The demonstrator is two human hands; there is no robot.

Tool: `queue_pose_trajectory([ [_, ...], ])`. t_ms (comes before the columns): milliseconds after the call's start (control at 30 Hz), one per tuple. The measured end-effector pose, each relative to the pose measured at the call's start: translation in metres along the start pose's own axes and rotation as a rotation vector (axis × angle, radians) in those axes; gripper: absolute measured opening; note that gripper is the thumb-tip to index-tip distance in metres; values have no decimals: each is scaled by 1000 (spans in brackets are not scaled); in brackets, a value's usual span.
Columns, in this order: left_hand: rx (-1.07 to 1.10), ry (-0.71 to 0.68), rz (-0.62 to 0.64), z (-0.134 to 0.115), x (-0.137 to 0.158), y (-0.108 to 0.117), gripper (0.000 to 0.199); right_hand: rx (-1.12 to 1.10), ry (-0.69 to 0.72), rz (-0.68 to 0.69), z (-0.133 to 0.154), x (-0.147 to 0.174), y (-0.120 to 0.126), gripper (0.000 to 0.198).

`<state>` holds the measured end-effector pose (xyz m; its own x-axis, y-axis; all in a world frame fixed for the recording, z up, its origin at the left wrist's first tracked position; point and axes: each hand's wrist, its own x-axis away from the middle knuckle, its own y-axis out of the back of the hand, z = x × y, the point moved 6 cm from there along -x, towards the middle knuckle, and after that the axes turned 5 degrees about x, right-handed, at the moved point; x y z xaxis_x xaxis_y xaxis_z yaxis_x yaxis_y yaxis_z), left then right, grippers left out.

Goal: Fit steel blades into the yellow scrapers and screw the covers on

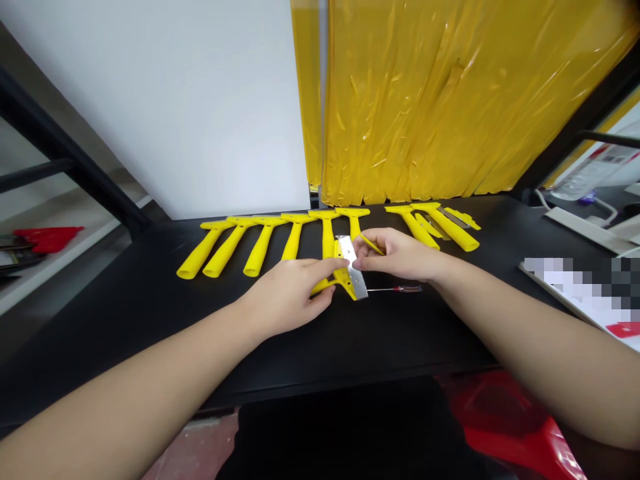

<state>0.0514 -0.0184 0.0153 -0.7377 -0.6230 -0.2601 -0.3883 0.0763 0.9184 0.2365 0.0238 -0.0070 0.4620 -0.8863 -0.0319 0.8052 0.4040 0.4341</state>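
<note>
My left hand (293, 293) is closed around the handle of a yellow plastic scraper (346, 283), held just above the black table. Across the scraper's head lies a shiny metal blade (359, 285) with small holes. My right hand (397, 253) pinches a thin yellow plastic cover strip (373, 245), its thumb tip touching or very near the blade. Behind the hands, several yellow scraper handles (261, 250) lie in a row, heads toward the wall. A small screwdriver (410, 289) rests on the table below my right wrist.
More scraper handles (457, 230) lie at the back right with loose yellow cover pieces (464, 218) and a blade strip. The black table (150, 333) backs onto a white panel (200, 100) and yellow film (425, 100). A black frame post (90, 167) stands left; red plastic (515, 427) shows below.
</note>
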Motion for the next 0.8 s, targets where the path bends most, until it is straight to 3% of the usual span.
queue_pose_trajectory([
  [133, -33, 25, 11, 2, 1, -1, 46, 61, 7, 45, -4, -2, -2, 29],
  [433, -74, 84, 37, 5, 0, -1, 43, 20, -90, -35, -14, 3, 22, 26],
  [800, -86, 74, 36, 4, 1, -2, 44, -24, -76, 1, -7, 0, 3, 31],
])
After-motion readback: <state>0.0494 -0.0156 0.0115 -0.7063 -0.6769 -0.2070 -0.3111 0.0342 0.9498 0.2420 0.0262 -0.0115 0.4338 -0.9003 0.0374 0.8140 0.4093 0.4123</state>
